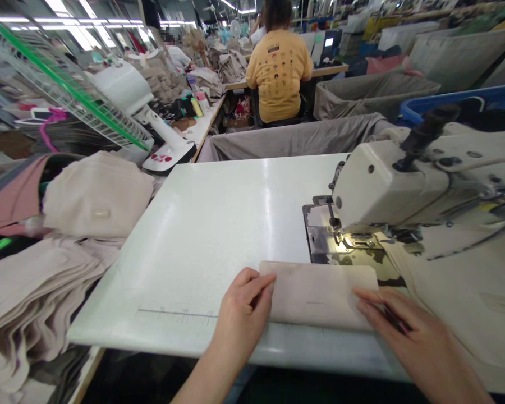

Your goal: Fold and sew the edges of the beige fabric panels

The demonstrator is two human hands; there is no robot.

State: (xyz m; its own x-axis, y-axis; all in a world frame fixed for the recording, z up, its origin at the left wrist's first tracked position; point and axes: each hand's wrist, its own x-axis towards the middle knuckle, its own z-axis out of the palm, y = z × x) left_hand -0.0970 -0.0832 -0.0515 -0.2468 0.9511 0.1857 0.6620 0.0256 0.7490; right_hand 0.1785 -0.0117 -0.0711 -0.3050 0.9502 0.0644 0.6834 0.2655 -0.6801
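Note:
A flat beige fabric piece (315, 297) with rounded upper corners lies on the white sewing table (193, 235), close to its front edge. My left hand (246, 303) pinches its left end between thumb and fingers. At the opposite end, my right hand (398, 320) grips the fabric edge the same way. Just beyond the piece is the lit needle area of a sewing machine (374, 185), its presser foot (347, 241) apart from my hands. Larger beige cloth (458, 297) rests to the right, beside and behind my right hand.
Stacked beige fabric pieces (21, 303) and a folded beige bundle (99, 196) sit left of the table. A white fan (126, 90) with a green-rimmed guard stands behind them. Grey cloth-lined bins (286, 140) border the far edge. A person in a yellow shirt (280, 76) sits beyond.

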